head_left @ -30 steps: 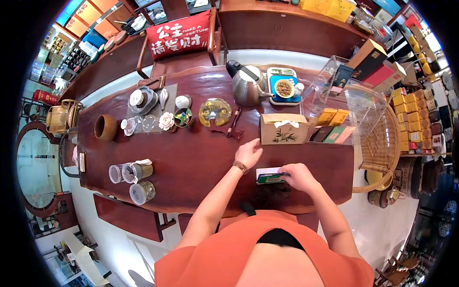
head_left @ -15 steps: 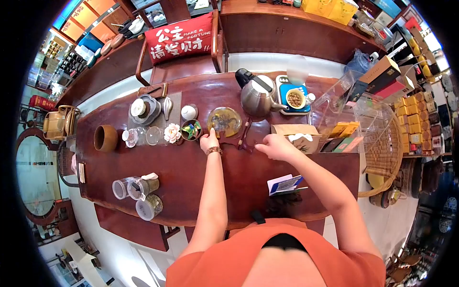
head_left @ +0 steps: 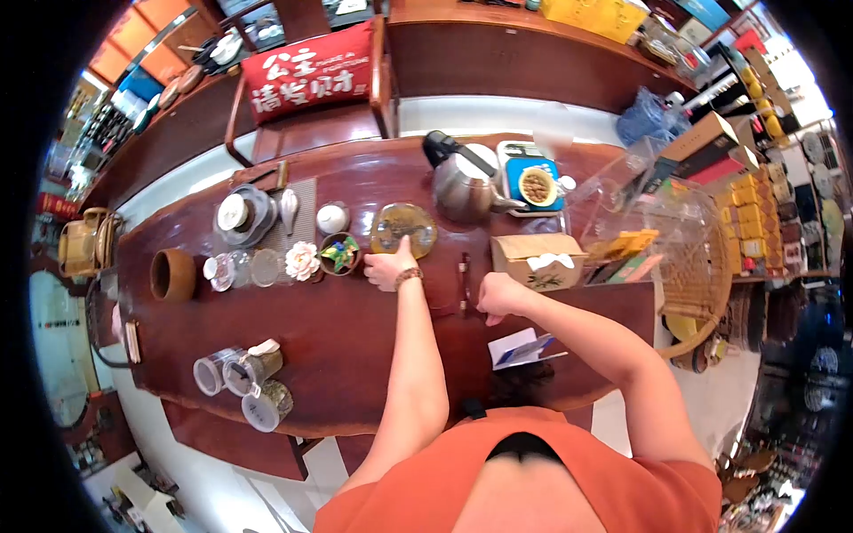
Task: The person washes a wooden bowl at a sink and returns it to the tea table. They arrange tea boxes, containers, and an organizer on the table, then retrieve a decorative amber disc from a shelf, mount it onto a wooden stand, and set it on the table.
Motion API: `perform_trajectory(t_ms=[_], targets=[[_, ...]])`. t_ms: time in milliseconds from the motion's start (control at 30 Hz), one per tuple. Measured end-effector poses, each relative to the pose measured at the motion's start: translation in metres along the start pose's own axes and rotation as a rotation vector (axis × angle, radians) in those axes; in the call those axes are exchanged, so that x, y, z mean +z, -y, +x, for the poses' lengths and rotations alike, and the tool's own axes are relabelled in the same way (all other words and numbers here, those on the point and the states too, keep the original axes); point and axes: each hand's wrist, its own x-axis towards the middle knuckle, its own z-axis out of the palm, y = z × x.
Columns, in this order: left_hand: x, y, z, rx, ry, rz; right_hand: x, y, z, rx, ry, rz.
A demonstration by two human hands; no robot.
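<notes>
My left hand (head_left: 391, 268) is at the near edge of a round, amber-toned glass plate (head_left: 414, 226) with a dark pattern. One finger or the thumb reaches over its rim; the other fingers point left, apart, beside a small dark bowl (head_left: 338, 255) with a colourful figure inside. My right hand (head_left: 503, 298) is closed in front of a kraft paper box (head_left: 536, 260). At its fingertips a narrow dark-red wooden stand (head_left: 464, 282) appears edge-on, seemingly held at its lower end. The grip itself is blurred.
A steel kettle (head_left: 466, 188) stands behind, beside a scale (head_left: 530, 209) bearing a cup of nuts or beads (head_left: 537, 186). Left lie a white flower (head_left: 302, 261), a wooden bowl (head_left: 172, 274) and several lidded jars (head_left: 267, 406). A folded blue-white card (head_left: 520, 348) stands near my body.
My right hand has come lower and nearer to me, and the wooden stand has turned from lying flat to edge-on. My left hand's fingers have spread leftward. The whole view has shifted slightly.
</notes>
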Motion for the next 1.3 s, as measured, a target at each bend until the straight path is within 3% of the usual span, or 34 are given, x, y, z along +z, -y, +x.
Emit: perform_trajectory(t_ms=[133,200,267,300,333,367,400,467,567,667,800,967,1067,1300], targets=[[0.004,-0.010,0.007,-0.170,0.192,-0.094,0.004,-0.014,0.006,0.059,0.008,-0.049],[0.004,-0.011,0.014,-0.175,0.296,-0.134,0.005,-0.019,0.000,0.139,0.014,0.210],[0.003,-0.004,0.026,-0.074,0.390,-0.180,0.002,-0.021,-0.004,0.136,0.033,0.239],[0.002,0.002,0.027,-0.016,0.492,-0.384,0.006,-0.025,-0.001,0.138,0.026,0.237],[0.006,0.007,0.022,0.097,0.394,-0.488,0.012,-0.028,0.003,0.136,0.026,0.233],[0.002,0.010,0.012,0.027,0.455,-0.707,0.017,-0.034,0.012,0.024,0.001,0.018],[-0.004,0.012,0.004,-0.045,0.510,-0.931,0.018,-0.033,0.014,0.077,-0.016,0.065],[-0.041,0.009,-0.020,0.091,0.318,-0.765,0.012,-0.025,0.009,0.085,-0.045,0.085],[-0.073,0.030,-0.019,0.494,0.157,-0.683,0.010,-0.014,0.013,-0.083,-0.307,-0.149],[-0.099,0.041,-0.007,0.601,0.344,-0.978,0.007,-0.007,0.019,-0.123,-0.546,-0.162],[-0.123,0.031,0.008,0.465,0.636,-1.002,0.001,-0.001,0.018,-0.143,-0.592,-0.165],[-0.094,0.020,0.041,0.660,1.078,-1.005,0.008,-0.009,0.027,-0.132,-0.678,-0.100],[-0.072,0.019,0.042,0.736,1.144,-0.961,0.012,-0.015,0.034,-0.066,-0.680,-0.054],[-0.047,0.052,0.033,0.617,1.242,-0.918,0.021,-0.013,0.038,-0.026,-0.663,-0.036]])
